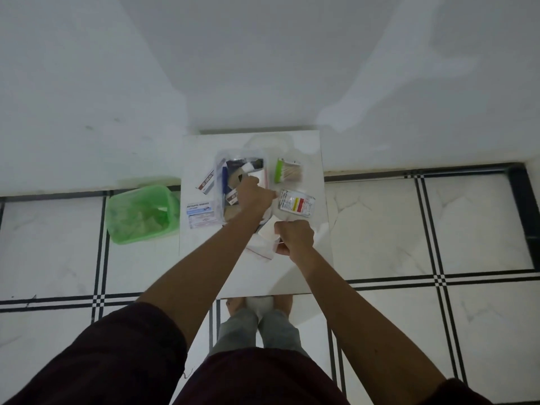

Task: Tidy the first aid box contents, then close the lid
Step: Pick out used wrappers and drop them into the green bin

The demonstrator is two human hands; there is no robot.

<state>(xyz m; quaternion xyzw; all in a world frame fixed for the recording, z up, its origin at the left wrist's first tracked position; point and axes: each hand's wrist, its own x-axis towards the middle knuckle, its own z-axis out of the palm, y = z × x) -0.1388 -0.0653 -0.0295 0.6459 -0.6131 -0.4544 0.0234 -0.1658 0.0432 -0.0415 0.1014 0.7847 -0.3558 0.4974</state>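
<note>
A clear plastic first aid box (219,162) stands open on a small white table (304,273), with several packets and a blue item inside. My left hand (255,195) reaches into the box with fingers curled over its contents; what it grips is hidden. My right hand (293,236) is closed on a white packet (267,230) at the box's near right corner, above a clear sheet that may be the lid (263,249). Outside the box lie a cotton swab pack (287,170), a foil sachet (296,204), an antiseptic bandage box (201,214) and a red-and-white carton (206,181).
A green plastic bin (140,213) sits on the tiled floor left of the table. The table stands against a white wall. My feet (258,306) show below the table's near edge.
</note>
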